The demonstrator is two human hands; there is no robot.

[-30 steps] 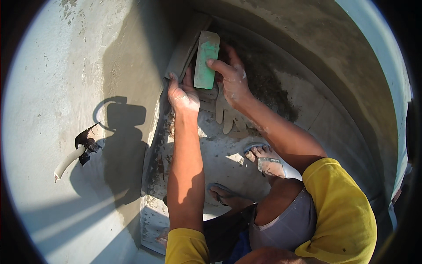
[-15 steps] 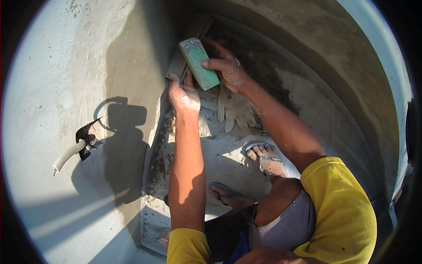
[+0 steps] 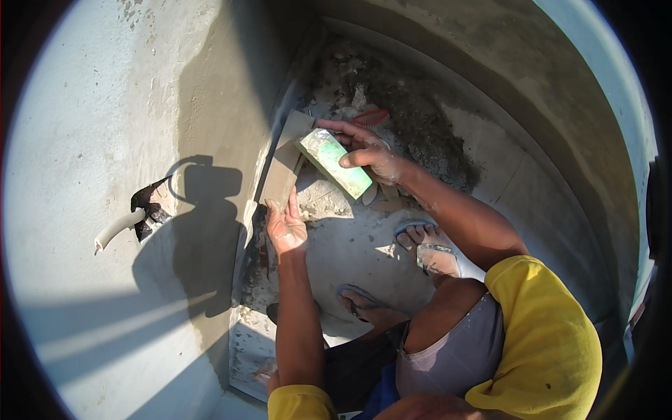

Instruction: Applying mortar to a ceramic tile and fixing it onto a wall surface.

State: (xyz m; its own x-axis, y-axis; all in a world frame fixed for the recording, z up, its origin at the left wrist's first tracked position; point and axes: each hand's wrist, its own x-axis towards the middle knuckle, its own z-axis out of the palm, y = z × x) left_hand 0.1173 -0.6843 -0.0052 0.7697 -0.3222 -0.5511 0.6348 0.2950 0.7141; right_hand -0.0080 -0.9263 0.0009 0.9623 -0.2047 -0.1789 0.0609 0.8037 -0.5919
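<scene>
My left hand (image 3: 286,225) pinches the near end of a long flat grey-brown strip (image 3: 281,175), whose material I cannot make out. The strip slants away along the foot of the left wall. In my right hand (image 3: 372,155) is a green foam block (image 3: 334,161) with whitish smears, thumb on its top face. The block lies tilted beside the strip's far part; whether they touch I cannot tell. Fingertips of my right hand reach the strip's far end. Pale dust marks both hands.
A pale pipe (image 3: 119,229) juts from a broken hole in the left wall (image 3: 77,168). Rubble (image 3: 364,77) and a red coiled or toothed object (image 3: 371,117) lie beyond my hands. The curved wall (image 3: 553,133) rises at right. My sandalled feet (image 3: 432,253) are close below.
Both hands have come nearer to me, bringing the strip and the green block along. More of the strip shows, and the red object has come into sight. The glove on the floor is now mostly hidden.
</scene>
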